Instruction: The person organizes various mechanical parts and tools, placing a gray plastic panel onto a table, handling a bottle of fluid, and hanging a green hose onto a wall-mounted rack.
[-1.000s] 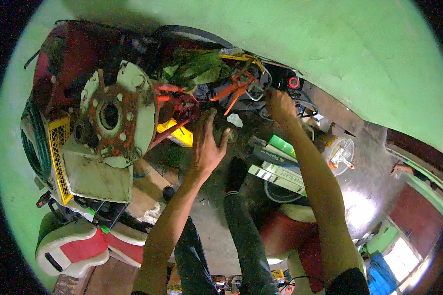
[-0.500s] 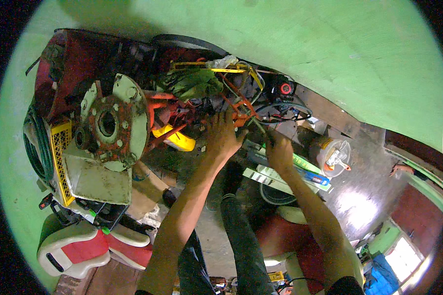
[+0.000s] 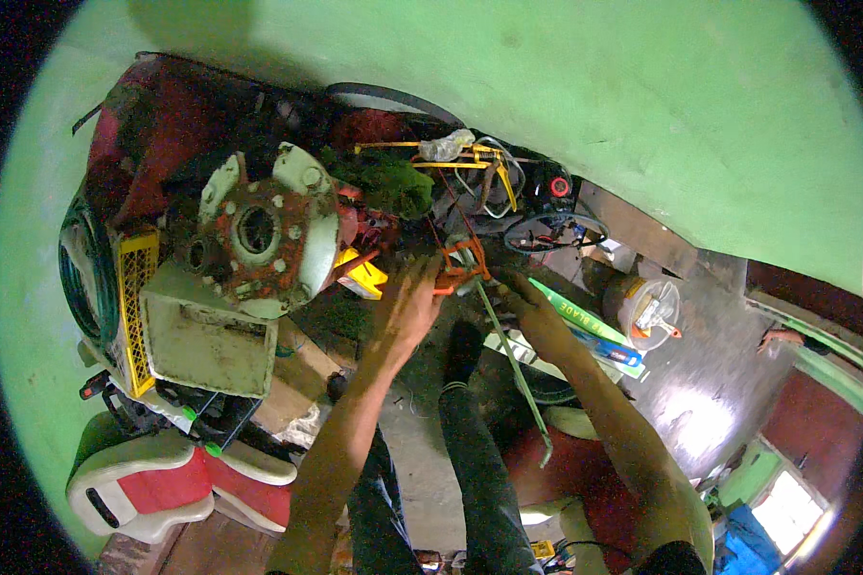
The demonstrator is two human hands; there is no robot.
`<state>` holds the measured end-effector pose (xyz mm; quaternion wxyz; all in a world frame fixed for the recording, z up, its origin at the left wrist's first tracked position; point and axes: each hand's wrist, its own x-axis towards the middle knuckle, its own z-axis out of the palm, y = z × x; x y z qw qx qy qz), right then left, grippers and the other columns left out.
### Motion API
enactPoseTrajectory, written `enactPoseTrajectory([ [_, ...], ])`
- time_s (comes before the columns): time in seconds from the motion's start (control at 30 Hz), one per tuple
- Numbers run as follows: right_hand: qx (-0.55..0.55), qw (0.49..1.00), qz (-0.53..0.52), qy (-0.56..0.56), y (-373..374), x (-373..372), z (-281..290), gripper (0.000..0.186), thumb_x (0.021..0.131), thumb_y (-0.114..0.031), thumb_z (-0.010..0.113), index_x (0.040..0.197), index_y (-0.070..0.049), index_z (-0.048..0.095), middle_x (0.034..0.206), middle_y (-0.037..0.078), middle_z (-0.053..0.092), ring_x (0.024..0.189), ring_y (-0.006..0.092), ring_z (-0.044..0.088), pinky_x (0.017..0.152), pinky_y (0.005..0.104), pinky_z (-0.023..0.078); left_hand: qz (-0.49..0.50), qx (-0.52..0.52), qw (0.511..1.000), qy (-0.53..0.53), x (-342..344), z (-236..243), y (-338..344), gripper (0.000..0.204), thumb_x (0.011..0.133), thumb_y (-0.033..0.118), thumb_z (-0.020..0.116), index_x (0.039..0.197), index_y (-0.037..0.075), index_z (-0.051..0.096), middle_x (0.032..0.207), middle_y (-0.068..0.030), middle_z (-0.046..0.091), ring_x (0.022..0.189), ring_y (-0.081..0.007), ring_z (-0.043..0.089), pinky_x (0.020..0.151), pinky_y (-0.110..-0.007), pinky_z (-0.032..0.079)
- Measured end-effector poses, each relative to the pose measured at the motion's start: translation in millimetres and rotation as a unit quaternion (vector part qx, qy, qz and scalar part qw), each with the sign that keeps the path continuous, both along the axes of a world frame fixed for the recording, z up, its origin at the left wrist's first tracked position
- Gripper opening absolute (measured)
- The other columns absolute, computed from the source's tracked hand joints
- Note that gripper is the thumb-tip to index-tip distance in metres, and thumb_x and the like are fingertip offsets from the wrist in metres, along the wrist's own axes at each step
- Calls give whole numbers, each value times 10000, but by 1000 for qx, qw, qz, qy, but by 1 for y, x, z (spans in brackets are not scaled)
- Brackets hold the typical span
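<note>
An orange caulking gun [image 3: 463,261] with a thin open frame hangs between my two hands. Its long pale-green rod [image 3: 515,369] slopes down toward me and ends in a small hook. My left hand [image 3: 410,311] is closed on the gun's left side, its fingertips partly hidden. From the right, the bent fingers of my right hand [image 3: 527,305] meet the gun's near right edge, dark and slightly blurred. A yellow frame tool with a trigger [image 3: 501,182] lies behind, beside a crumpled clear plastic bag [image 3: 446,146].
At left stand a rusty hub-like disc [image 3: 259,235], a pale metal box [image 3: 206,350] and a yellow crate [image 3: 136,316]. To the right are long green and blue packages [image 3: 599,337] and a clear bucket [image 3: 633,302]. Red-and-white seats [image 3: 163,479] are at lower left. A green wall [image 3: 594,86] rises behind.
The rod has come out toward me and now hangs below the gun. My right hand has shifted left and down, off the rod and against the gun's edge. The view has shifted slightly.
</note>
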<state>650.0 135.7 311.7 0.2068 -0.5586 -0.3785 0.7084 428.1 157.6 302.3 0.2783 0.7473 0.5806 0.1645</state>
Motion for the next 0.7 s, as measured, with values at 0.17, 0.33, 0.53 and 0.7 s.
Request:
enactPoseTrajectory([
  [0.17,-117,977,-134,118,10,-27,34,372,968,-266,426,1266,-51,481,1134,99,583,1009,179,559,793,302,486,27,7,1000,8,3,57,-28,459,724,118,697,1146,50,529,992,-179,592,902,-373,579,766,-461,468],
  [0.33,-29,977,-138,157,6,-59,48,288,931,-208,474,1146,-32,551,1055,72,619,923,185,602,801,334,491,20,-93,995,-25,-10,94,-36,460,765,131,639,1187,11,504,1103,-154,575,941,-333,582,870,-417,440],
  [0.53,-46,979,-163,116,-29,-79,87,248,917,-151,482,1095,-1,570,1028,85,628,899,180,614,774,309,502,-36,-29,998,-37,-30,94,-75,472,755,119,630,1194,1,506,1065,-156,573,980,-300,546,853,-400,434],
  [0.7,-146,965,-206,65,-76,-89,66,235,888,-111,517,1111,-54,565,983,63,638,839,179,624,730,301,512,-20,-39,999,-22,-40,89,-114,505,755,127,655,1221,11,496,1078,-155,571,992,-298,545,876,-404,425],
])
